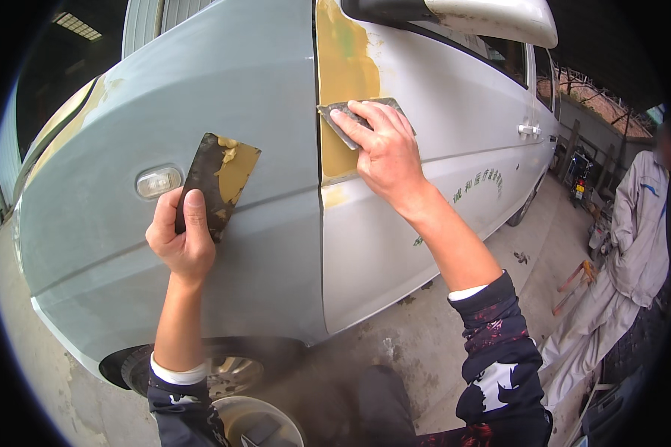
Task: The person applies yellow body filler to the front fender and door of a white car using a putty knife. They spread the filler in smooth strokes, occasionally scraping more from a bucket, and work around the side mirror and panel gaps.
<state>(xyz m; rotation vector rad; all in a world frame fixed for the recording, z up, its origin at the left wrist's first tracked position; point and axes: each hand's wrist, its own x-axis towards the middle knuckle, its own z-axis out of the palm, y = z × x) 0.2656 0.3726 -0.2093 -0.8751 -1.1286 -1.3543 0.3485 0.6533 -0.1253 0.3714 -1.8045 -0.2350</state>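
My left hand grips a dark putty spreader by its lower end, thumb across its face. Yellow filler is smeared along the spreader's upper right side. It is held up before the grey fender, beside the oval side lamp. In my right hand is a second dark spreader, its left end at the front edge of the white door. My fingers press on its face. Yellow filler coats the door edge above and below that spreader.
A white side mirror juts out above the door. Below my left forearm stands a bucket with flat tools inside, near the front wheel. At right, a person in grey workwear stands near a parked motorbike.
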